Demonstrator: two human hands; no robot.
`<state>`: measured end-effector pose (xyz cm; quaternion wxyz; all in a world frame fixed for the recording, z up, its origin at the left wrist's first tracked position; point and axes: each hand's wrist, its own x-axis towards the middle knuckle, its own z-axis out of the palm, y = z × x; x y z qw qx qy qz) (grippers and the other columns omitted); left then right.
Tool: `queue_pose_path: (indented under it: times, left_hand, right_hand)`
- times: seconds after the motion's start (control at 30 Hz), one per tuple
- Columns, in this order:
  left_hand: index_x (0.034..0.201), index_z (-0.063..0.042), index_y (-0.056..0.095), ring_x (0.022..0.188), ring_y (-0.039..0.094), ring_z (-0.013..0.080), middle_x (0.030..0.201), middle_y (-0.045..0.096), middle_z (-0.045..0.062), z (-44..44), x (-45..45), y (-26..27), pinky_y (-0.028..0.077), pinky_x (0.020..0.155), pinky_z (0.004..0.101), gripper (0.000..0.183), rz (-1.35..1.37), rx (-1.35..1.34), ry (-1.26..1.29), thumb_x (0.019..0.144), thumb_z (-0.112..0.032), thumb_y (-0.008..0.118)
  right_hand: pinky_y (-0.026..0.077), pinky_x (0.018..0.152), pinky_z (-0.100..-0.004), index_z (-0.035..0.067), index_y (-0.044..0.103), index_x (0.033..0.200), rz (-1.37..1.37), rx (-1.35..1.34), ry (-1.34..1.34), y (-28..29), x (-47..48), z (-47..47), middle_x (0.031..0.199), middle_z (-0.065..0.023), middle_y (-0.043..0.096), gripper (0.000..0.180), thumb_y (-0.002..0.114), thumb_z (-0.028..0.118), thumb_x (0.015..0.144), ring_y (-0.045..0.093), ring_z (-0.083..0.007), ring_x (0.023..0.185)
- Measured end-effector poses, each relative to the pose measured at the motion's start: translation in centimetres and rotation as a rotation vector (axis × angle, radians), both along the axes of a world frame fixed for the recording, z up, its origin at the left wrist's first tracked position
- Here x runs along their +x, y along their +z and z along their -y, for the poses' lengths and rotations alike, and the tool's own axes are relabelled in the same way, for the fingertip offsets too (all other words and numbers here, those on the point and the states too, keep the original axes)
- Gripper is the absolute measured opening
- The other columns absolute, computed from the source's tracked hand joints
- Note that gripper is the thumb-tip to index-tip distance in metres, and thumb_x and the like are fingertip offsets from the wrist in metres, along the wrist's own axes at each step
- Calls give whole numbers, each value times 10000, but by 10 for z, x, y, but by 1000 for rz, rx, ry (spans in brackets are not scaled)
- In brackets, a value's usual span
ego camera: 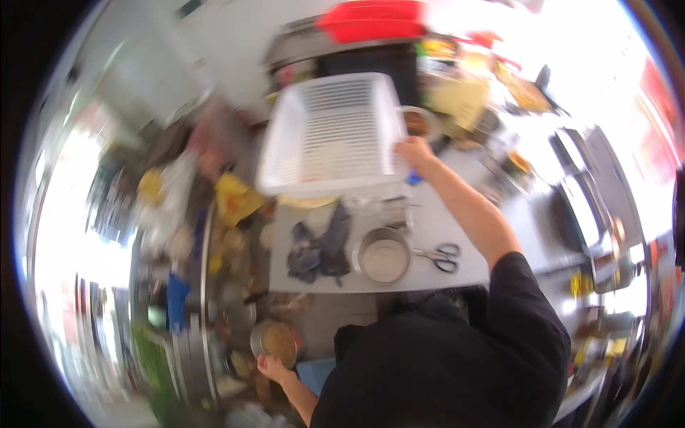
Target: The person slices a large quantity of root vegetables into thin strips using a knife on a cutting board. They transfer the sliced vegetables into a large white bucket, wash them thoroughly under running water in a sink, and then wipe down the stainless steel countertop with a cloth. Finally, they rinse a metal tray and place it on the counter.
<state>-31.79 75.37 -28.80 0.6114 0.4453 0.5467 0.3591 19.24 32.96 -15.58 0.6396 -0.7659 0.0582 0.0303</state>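
Note:
My right hand (416, 155) grips the right side of a white plastic basket (393, 134) with slotted walls, held up above the table. Low on the left, my left hand (273, 368) has its fingers curled at the rim of a round metal bowl (259, 338). A tan content (280, 345) lies in that bowl, too blurred to name. Below the basket, a round metal pan (384, 257) stands near the front edge of the grey table (428, 224). A pair of scissors (441, 257) with dark handles lies to its right, and dark gloves or cloths (318, 249) lie to its left.
A red plastic crate (374, 21) sits high at the back. Behind the basket stands a bowl with brown food (420, 122). A yellow bag (235, 200) is at the left among cluttered goods. Dark-edged containers (575, 187) stand at the right. Below my left side is a blue surface (316, 374).

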Motion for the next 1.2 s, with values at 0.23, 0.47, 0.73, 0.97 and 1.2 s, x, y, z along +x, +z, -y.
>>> queue_pose_path:
  times: [0.23,0.47,0.73,0.97,1.2]
  left_hand:
    - [1183,-69,466,990,489,176,1150,473,51,-11,134,57,416,819,295,384,70,123,-398,807,-63,541]
    - [1203,-75,478,1019,481,171,1173,481,77,19,230,118,417,869,316,418,172,232,-563,804,-39,598]
    - [1202,-66,476,1079,446,174,1226,443,108,44,293,117,384,895,308,434,101,226,-709,779,-41,569]
    - [1169,-47,513,1014,531,180,1111,545,85,189,376,142,429,849,293,361,65,461,-1209,811,-69,551]
    - [836,-68,683,747,624,307,812,655,138,535,446,146,492,653,363,145,471,1048,-2021,774,-102,556]
  right_hand:
    - [570,608,-303,-53,523,1088,-116,402,-162,81,-186,138,927,-132,618,382,674,79,763,643,-177,736]
    - [536,584,-300,-12,582,1025,-113,222,-647,59,-440,248,969,-119,651,287,608,160,797,642,-191,753]
    - [538,586,-298,-46,574,1057,-240,220,-737,-29,-527,283,930,-125,647,332,536,67,748,640,-190,692]
    - [544,597,-304,-11,601,1030,-223,242,-793,-62,-544,307,895,-74,647,317,523,63,732,642,-172,717]
    - [522,694,-283,-34,615,1029,-240,255,-1003,-60,-603,273,909,-84,655,366,516,15,680,630,-157,743]
